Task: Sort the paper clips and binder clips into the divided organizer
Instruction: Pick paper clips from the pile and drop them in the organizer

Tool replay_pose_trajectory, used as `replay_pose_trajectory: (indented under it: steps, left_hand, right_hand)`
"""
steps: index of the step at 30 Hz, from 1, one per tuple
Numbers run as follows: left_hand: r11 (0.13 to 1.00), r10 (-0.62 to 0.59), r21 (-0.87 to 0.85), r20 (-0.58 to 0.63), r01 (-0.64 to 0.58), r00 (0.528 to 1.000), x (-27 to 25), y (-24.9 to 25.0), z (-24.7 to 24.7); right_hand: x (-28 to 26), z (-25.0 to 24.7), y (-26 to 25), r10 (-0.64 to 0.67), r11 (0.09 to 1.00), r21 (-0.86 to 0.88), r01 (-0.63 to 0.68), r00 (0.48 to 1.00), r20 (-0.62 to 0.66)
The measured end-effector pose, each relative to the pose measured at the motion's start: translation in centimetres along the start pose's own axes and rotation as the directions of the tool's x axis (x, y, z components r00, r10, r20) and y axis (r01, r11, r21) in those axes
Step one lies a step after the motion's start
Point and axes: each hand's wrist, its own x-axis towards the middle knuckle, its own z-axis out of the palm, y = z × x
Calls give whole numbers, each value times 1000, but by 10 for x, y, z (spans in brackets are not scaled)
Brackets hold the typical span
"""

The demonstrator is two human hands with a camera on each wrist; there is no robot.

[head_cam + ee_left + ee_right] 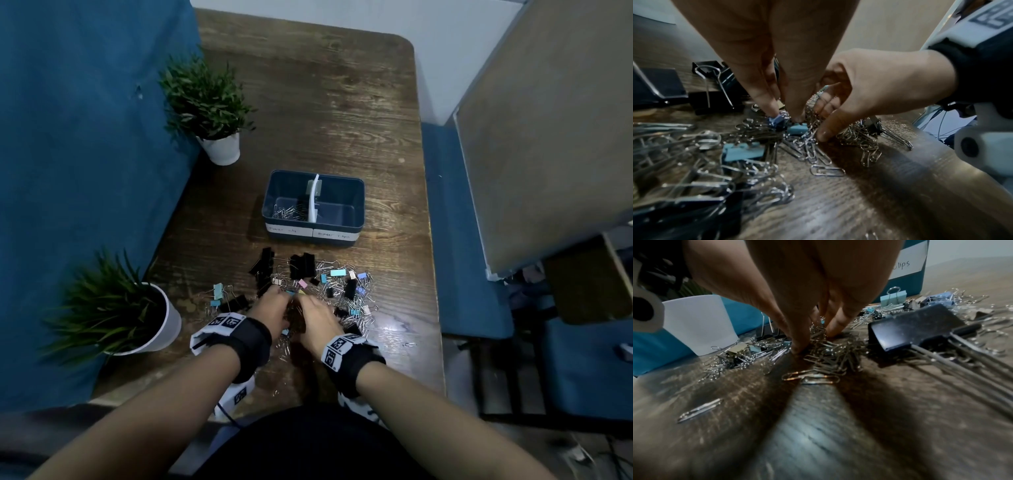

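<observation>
A mixed pile of silver paper clips [356, 308] and black and pastel binder clips [303, 265] lies on the wooden table, in front of the dark blue divided organizer [356, 205]. Its left compartment holds paper clips [286, 212]; the right one looks bare. Both hands work in the pile's near middle. My right hand [315, 317] pinches a bunch of paper clips [830, 353] between thumb and fingers [824, 134]. My left hand [274, 303] points straight fingers [772, 110] down into the pile, tips touching a lilac binder clip [777, 121] beside a teal one [797, 129].
Two potted plants in white pots stand at the left, one near [137, 318] and one far [212, 113]. A blue partition [85, 171] runs along the table's left side. A large black binder clip [920, 326] lies right of my right hand. The table's right edge [431, 274] drops to a blue seat.
</observation>
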Motion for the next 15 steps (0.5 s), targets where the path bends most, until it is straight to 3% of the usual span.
replay_pose_trajectory:
  steps: [6, 10, 15]
  left_hand:
    - [999, 34, 7, 9, -34, 999, 1, 4, -2]
    - [999, -42, -12, 22, 42, 999, -8, -5, 1]
    - [999, 55, -1, -73, -55, 996, -14, -8, 1]
  right_hand:
    - [0, 3, -3, -60, 996, -62, 59, 998, -14]
    - [-3, 2, -2, -68, 995, -73, 68, 998, 3]
    - [-1, -8, 5, -17, 999, 36, 16, 1000, 15]
